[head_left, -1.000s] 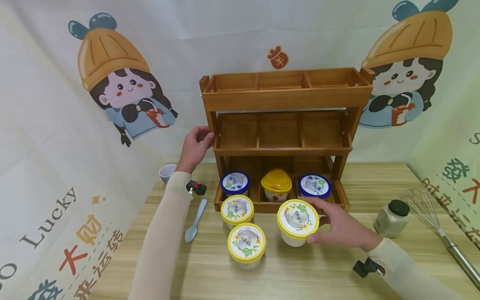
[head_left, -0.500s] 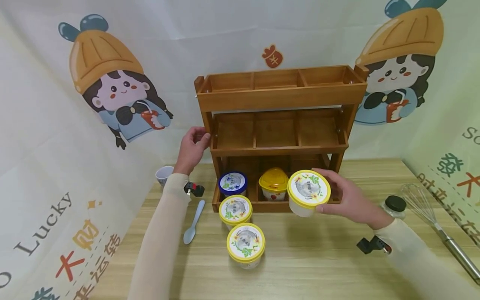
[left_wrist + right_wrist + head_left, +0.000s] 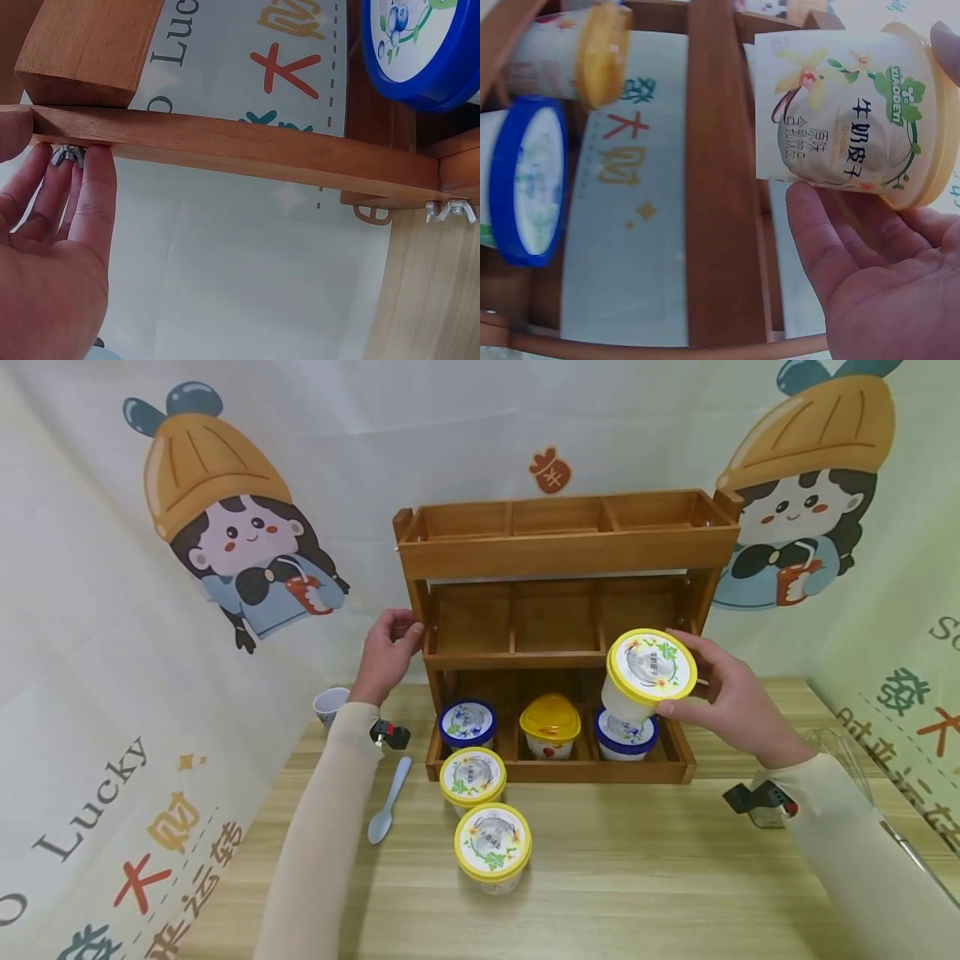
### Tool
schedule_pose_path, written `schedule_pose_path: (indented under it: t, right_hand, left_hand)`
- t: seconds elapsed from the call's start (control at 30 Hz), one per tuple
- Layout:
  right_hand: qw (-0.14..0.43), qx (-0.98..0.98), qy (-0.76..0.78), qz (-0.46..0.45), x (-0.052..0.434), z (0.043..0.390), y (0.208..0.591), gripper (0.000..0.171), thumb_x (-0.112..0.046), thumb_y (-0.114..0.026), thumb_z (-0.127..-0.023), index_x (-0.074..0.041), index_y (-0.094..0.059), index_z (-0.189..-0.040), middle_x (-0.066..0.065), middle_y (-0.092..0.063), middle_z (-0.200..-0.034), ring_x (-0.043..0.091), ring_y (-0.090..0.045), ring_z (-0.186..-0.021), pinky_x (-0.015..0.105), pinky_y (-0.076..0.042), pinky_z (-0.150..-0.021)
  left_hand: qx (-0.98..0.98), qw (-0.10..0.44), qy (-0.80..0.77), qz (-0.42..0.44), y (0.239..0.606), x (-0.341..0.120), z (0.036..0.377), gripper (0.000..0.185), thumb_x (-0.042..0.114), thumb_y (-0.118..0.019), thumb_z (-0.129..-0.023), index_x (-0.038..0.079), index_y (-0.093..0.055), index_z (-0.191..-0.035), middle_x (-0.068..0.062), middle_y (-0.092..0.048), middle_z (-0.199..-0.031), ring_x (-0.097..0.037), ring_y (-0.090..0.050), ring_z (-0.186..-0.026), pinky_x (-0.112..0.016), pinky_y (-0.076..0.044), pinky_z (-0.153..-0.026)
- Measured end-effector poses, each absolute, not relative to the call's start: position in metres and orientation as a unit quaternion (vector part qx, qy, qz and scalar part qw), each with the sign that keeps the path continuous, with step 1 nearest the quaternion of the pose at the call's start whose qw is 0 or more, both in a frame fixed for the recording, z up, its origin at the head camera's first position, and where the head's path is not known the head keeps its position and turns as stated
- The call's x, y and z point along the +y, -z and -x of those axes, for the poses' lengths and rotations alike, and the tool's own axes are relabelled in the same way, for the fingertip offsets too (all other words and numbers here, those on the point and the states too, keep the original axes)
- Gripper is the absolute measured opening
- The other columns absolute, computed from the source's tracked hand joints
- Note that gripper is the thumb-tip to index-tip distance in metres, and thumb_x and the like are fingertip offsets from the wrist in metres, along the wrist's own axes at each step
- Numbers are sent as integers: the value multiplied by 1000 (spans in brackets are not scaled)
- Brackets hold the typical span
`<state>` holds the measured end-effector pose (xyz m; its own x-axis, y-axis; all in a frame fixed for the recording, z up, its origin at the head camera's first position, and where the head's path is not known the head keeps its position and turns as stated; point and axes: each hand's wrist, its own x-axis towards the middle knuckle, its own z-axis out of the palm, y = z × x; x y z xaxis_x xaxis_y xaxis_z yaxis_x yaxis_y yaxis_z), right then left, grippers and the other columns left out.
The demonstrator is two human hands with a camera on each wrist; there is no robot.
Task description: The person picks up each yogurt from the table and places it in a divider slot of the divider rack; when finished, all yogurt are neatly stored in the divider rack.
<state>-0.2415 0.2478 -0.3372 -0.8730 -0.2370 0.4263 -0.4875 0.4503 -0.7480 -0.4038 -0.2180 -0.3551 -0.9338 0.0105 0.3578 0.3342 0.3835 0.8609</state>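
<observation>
Both hands are up at the rack [image 3: 566,552]. Left hand [image 3: 386,653] reaches forward from a straight forearm and rests against the rack's left post at the level of the middle shelf; in the left wrist view its fingers [image 3: 94,187] lie straight under the wooden rail, beside a wing nut [image 3: 66,156], and the thumb lies against the rail's end, so the hand braces the wood rather than curling round anything.

Right hand [image 3: 731,697] is raised off the table [image 3: 637,877], wrist bent inward, and grips the tub [image 3: 647,677] by its yellow lid rim, thumb on the near edge and fingers round the far side. That tub is in the air, tilted so its lid faces up and toward the camera, just in front of the right end of the middle shelf and above the blue tub [image 3: 626,733] in the bottom right compartment. The right wrist view shows the held tub's printed side, with the palm [image 3: 885,292] below it and one fingertip at the lid edge.

Bottom shelf, left to right: another blue-lidded tub [image 3: 467,723], a yellow cup [image 3: 551,727], then the blue tub. Two yellow-lidded tubs [image 3: 472,777] [image 3: 492,845] stand on the table before the rack's left part. A spoon [image 3: 388,800] and a small cup [image 3: 330,705] lie near the left forearm.
</observation>
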Motion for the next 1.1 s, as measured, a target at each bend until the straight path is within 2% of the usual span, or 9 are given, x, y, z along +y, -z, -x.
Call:
schedule_pose_path:
  t: [0.2,0.53,0.6,0.67,0.77,0.8,0.9,1.0,1.1]
  right_hand:
    - [148,-847,-478,-181,246,252,316,88,-13,-84,-91,-20,-36,-165,5,-54,-149,5,-59,-116,6,-53,-90]
    - [181,-856,-461,-151,246,268,306,99,-21,-89,-87,-22,-30,-167,7,-49,-158,26,-53,-135,3,-48,-93]
    - [188,-858,-456,-144,247,271,306,100,-22,-89,-87,-24,-29,-167,7,-49,-158,27,-53,-135,15,-53,-101]
    - [193,-858,-456,-138,248,275,306,100,-23,-89,-87,-24,-28,-167,7,-49,-157,27,-54,-135,33,-55,-111]
    - [197,-855,-461,-135,249,280,307,100,-24,-89,-87,-25,-29,-167,8,-50,-156,27,-54,-134,58,-49,-116]
    - [197,-854,-463,-135,249,281,307,100,-24,-89,-87,-25,-29,-167,7,-50,-155,25,-54,-132,58,-49,-116]
    - [196,-850,-469,-135,250,286,308,98,-24,-89,-88,-23,-30,-166,7,-51,-154,19,-54,-127,36,-55,-112]
    - [197,-848,-473,-135,251,292,309,97,-24,-88,-88,-21,-30,-165,7,-51,-152,14,-53,-123,11,-51,-99]
    - [196,-846,-477,-138,251,298,310,95,-24,-89,-88,-17,-32,-164,9,-50,-151,14,-52,-123,4,-47,-94]
  left_hand:
    - [-818,149,545,107,354,-219,404,41,32,-61,-109,9,-54,-142,-14,-60,-138,-28,-59,-127,-43,-59,-108]
    - [-819,142,547,99,355,-219,406,42,33,-60,-109,9,-54,-143,-14,-60,-140,-28,-59,-129,-43,-58,-109]
    - [-818,142,548,101,355,-219,406,42,32,-60,-109,9,-54,-143,-14,-60,-139,-29,-59,-129,-44,-58,-108]
    - [-817,143,549,104,356,-218,406,41,32,-61,-109,9,-54,-142,-15,-60,-139,-29,-59,-129,-45,-59,-108]
    - [-817,143,549,105,355,-218,405,42,32,-61,-109,8,-54,-143,-15,-60,-139,-29,-59,-129,-44,-58,-108]
    - [-817,143,549,105,355,-218,405,42,32,-61,-109,8,-54,-143,-15,-60,-139,-29,-59,-129,-44,-58,-108]
    - [-818,143,547,106,355,-217,404,42,32,-61,-109,8,-54,-142,-15,-60,-139,-29,-59,-128,-44,-59,-108]
    - [-817,144,547,107,354,-217,404,41,31,-61,-109,8,-54,-142,-15,-60,-138,-29,-60,-128,-44,-59,-108]
    - [-817,144,549,103,355,-218,405,41,31,-60,-109,8,-54,-142,-15,-60,-138,-29,-59,-128,-43,-59,-108]
